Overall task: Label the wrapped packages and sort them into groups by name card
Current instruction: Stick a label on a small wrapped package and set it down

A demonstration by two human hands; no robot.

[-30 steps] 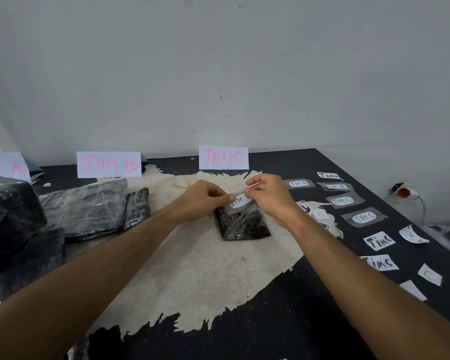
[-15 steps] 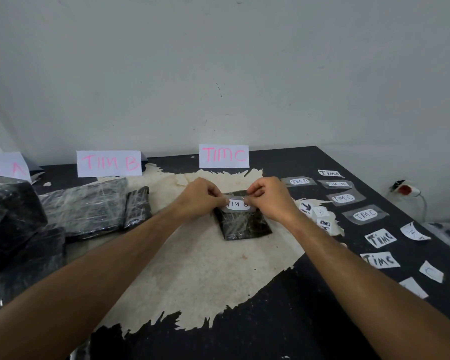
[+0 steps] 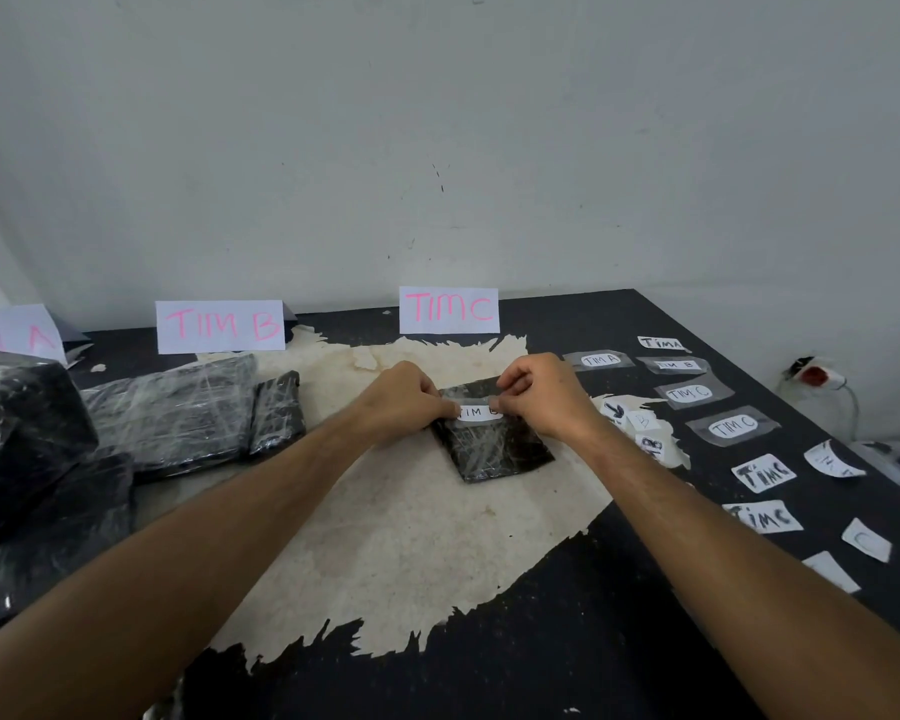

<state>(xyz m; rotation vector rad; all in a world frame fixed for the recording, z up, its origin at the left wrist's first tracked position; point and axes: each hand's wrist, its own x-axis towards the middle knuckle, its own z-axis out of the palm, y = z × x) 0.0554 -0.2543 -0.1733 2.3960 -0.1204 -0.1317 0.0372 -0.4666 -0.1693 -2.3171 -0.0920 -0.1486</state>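
Your left hand (image 3: 406,402) and right hand (image 3: 536,394) each pinched an end of the "TIM B" label (image 3: 478,412), stretching it flat over the small wrapped package (image 3: 494,449).

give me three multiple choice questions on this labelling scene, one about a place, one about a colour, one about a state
1. Where does the small wrapped package under the hands lie?
A. on the pale torn paper sheet
B. on the large packages at the left
C. leaning on the wall

2. What colour is the lettering on the TIM B name card?
A. blue
B. pink
C. green

3. What are the left hand and right hand doing?
A. resting apart, off the table
B. lifting a name card
C. pinching the two ends of a TIM B label on the package

Answers: 1 A, paper sheet shows all round the package. 2 B, the strokes are pink. 3 C, fingertips hold each end of the label.
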